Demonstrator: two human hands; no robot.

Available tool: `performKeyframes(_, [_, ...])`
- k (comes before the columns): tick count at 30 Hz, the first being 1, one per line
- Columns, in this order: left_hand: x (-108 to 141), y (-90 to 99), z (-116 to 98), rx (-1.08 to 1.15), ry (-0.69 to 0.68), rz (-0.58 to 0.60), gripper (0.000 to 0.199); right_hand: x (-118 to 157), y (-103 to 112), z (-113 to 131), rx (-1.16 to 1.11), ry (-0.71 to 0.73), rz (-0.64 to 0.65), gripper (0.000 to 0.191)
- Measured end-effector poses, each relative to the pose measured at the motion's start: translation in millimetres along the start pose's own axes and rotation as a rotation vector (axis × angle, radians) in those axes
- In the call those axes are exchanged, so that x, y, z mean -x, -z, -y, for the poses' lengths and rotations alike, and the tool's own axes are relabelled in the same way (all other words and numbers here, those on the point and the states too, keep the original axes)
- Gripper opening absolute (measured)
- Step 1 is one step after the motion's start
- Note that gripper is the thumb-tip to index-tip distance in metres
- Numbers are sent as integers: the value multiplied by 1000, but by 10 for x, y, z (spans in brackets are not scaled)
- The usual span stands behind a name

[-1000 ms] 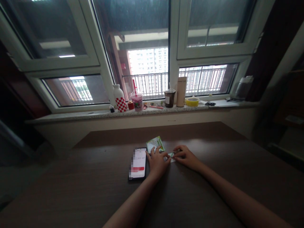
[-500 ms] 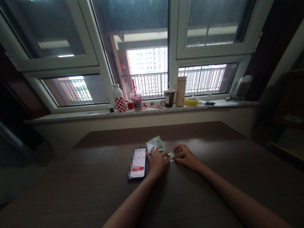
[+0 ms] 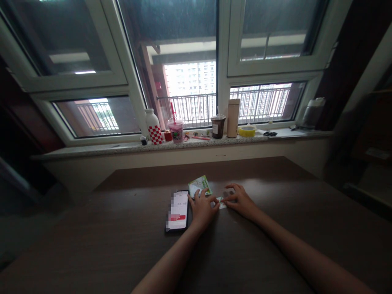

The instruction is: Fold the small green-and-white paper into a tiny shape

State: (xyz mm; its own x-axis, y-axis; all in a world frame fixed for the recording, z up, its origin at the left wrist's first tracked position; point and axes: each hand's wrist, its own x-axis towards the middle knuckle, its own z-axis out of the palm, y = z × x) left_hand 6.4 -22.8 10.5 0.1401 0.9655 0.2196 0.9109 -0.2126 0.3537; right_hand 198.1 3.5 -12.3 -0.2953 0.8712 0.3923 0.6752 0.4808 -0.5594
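A small white and green piece of paper [image 3: 221, 203] lies on the brown table between my two hands. My left hand [image 3: 202, 209] pinches its left edge between thumb and forefinger, the other fingers spread near a green and white packet [image 3: 204, 184]. At the paper's right side, my right hand [image 3: 240, 201] has its thumb and forefinger closed on the edge, with the remaining fingers raised and bent. A phone [image 3: 178, 211] with a lit screen showing digits lies just left of my left hand.
Beyond the table [image 3: 147, 253], the windowsill [image 3: 122, 150] holds a checkered bottle [image 3: 154, 127], a pink cup [image 3: 175, 131], a dark drink cup [image 3: 218, 126], a tan flask [image 3: 233, 118] and yellow tape [image 3: 246, 131].
The fingers of my right hand have shifted slightly, with the upper ones lifted a little off the thumb side. My left hand looks the same.
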Motion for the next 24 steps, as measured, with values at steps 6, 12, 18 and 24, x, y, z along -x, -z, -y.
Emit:
performKeyframes(6, [-2,-19,12,1,7,-4,16,-7,12,-19,-14,7,-2,13])
performKeyframes(12, [5,-12,-6,-9,30,5,17,-4,31,-60,-51,25,11,11])
performKeyframes(18, [-7,-29,22,12,1,-13,17,-3,-1,-57,1,7,8,12])
performKeyframes(24, [-11,-54,48,24,-18,-19,15,-9,-10,-38,44,-12,-8,14])
